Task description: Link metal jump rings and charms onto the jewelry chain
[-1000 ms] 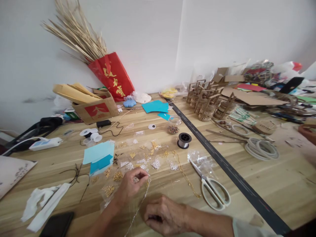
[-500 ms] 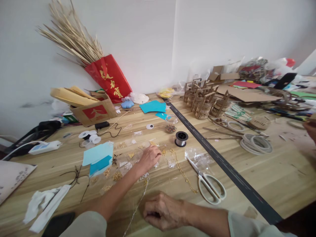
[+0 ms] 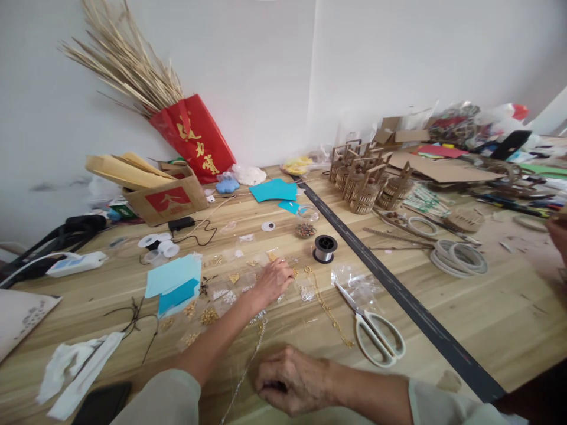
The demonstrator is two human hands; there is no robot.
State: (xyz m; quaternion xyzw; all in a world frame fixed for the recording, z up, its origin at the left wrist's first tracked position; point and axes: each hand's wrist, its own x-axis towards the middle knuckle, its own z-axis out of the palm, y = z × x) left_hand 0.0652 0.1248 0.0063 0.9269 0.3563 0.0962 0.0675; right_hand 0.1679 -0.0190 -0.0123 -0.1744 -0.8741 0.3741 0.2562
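Lying beside the left forearm [image 3: 225, 336], the gold findings [image 3: 209, 316] in their thin bags could, I'd judge, scatter or mix if that arm brushed low. Just right of it, the silver chain [image 3: 250, 360] lies where a careless elbow might drag it. The left hand [image 3: 275, 280] bends narrowly over small gold rings [image 3: 295, 271]; I can't tell whether it grips any. The right hand [image 3: 293, 381] is loosely curled, contents hidden. Rightward, the gold chain [image 3: 328, 311] and scissors [image 3: 380, 336] hem in any sideways sweep.
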